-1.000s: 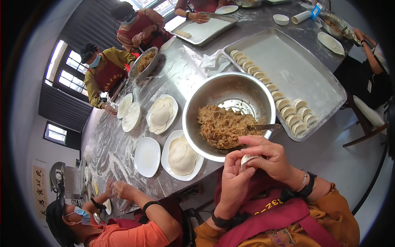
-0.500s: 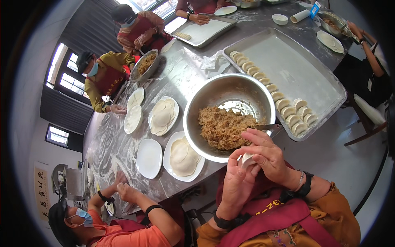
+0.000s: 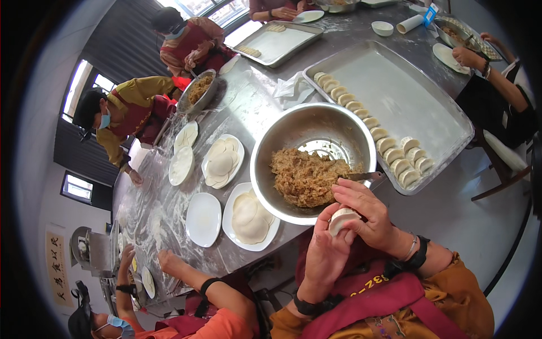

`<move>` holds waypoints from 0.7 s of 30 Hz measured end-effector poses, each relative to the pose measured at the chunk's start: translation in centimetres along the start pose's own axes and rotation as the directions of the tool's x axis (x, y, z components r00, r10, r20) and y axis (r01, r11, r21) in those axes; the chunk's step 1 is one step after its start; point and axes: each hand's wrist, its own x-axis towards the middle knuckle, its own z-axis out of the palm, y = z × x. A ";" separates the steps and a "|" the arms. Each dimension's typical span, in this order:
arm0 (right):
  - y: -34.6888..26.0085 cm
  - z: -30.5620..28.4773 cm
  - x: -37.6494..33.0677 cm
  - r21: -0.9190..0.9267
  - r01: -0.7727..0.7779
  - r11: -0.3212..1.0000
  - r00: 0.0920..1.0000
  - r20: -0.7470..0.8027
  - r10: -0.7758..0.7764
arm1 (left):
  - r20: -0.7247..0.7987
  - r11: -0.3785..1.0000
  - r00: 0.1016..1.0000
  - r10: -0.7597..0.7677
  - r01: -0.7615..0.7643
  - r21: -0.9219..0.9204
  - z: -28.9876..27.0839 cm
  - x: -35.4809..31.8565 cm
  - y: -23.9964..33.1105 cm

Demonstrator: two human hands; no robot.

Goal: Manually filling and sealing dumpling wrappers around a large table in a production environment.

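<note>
Between my two hands is a pale folded dumpling (image 3: 342, 220), held just past the near rim of a big steel bowl. My left hand (image 3: 326, 251) supports it from below and the left, fingers closed round it. From the right, my right hand (image 3: 368, 213) pinches its edge with the thumb while the other fingers stretch over the top. Brown minced filling (image 3: 307, 176) lies heaped in the steel bowl (image 3: 265, 198). A dark utensil handle (image 3: 367, 176) rests across the bowl's right rim, close to my right fingers.
A large metal tray (image 3: 418, 79) at the right holds a line of finished dumplings (image 3: 379, 133). Left of the bowl stand a plate of round wrappers (image 3: 248, 217), a bare white plate (image 3: 203, 217) and another wrapper plate (image 3: 223, 161). Co-workers work around the floured table (image 3: 152, 209).
My hands have turned slightly, and more of the dumpling shows between them. The co-worker at the lower left has leaned down and spread their hands apart; the one at upper left has shifted left.
</note>
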 end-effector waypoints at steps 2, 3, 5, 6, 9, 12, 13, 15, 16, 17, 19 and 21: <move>0.3 0.0 -0.1 -0.011 0.009 1.000 1.000 0.003 -0.009 | 0.007 1.000 1.000 0.002 -0.002 -0.005 0.0 0.1 -0.1; 0.4 -0.2 -0.1 -0.041 0.045 0.998 0.999 0.030 -0.044 | 0.008 1.000 1.000 0.006 -0.006 -0.004 0.1 0.1 -0.1; 0.5 -0.3 -0.3 -0.067 0.084 0.994 0.995 0.063 -0.080 | 0.006 1.000 1.000 0.015 -0.015 -0.005 0.1 0.0 -0.2; 0.7 -0.3 -0.4 -0.113 0.127 0.985 0.990 0.073 -0.119 | 0.014 1.000 1.000 0.010 -0.009 -0.008 -0.1 0.0 -0.2; 1.1 -0.4 -0.5 -0.172 0.177 0.969 0.982 0.101 -0.162 | 0.011 1.000 1.000 0.016 -0.016 0.010 -0.3 0.1 -0.4; -0.1 0.2 -0.3 -0.100 0.066 0.993 0.998 0.024 -0.064 | 0.027 1.000 1.000 -0.004 0.004 0.020 -0.8 0.1 -0.1; -0.5 0.3 -0.3 -0.001 -0.039 0.999 0.997 -0.059 0.039 | 0.056 1.000 0.998 -0.029 0.028 0.014 -1.0 0.1 0.0; 0.0 0.0 -0.2 -0.090 0.027 0.996 1.000 -0.012 -0.028 | 0.050 1.000 0.999 -0.021 0.022 -0.007 -1.0 0.1 -0.2; 0.3 -0.2 -0.1 -0.175 0.093 0.980 0.995 0.037 -0.088 | 0.041 0.999 0.999 -0.018 0.019 -0.026 -1.0 0.2 -0.3; 0.4 -0.3 -0.3 -0.175 0.092 0.980 0.995 0.041 -0.086 | 0.039 0.999 0.999 -0.016 0.018 -0.029 -0.9 0.1 -0.4; 0.6 -0.5 -0.5 -0.248 0.184 0.951 0.981 0.113 -0.160 | 0.008 1.000 1.000 -0.014 0.014 -0.013 -0.7 0.1 -0.5; 0.6 -0.7 -0.6 -0.271 0.205 0.940 0.976 0.129 -0.176 | 0.016 1.000 1.000 -0.004 0.004 -0.015 -0.9 0.0 -0.7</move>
